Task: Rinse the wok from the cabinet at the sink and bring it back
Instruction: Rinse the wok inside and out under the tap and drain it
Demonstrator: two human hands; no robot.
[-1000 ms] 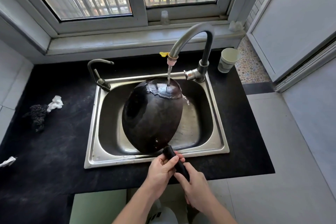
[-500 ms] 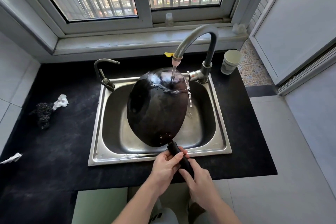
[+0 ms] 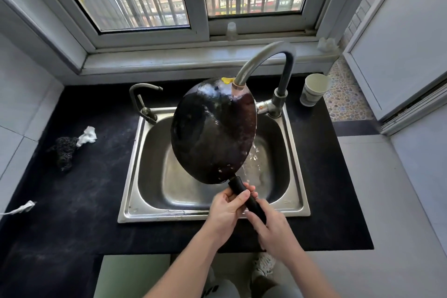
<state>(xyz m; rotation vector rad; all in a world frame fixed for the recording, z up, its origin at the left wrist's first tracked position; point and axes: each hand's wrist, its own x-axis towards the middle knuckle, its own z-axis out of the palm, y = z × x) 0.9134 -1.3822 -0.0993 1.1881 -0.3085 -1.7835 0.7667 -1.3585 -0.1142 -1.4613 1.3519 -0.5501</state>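
So both hands grip the handle: left hand point(image 3: 228, 208) wrapped near the wok point(image 3: 212, 133), right hand point(image 3: 273, 230) further back. It's tilted over the sink point(image 3: 135, 176), bottom up I think, under the faucet point(image 3: 263, 60), with water pouring off.

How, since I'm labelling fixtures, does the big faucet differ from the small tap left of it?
The big faucet stands taller and thicker than the small tap. The big faucet's spout reaches the wok, which sheds water; the small tap shows no flow. The big faucet has a pinkish tip; the small tap has none. Both are curved metal on the sink's back rim.
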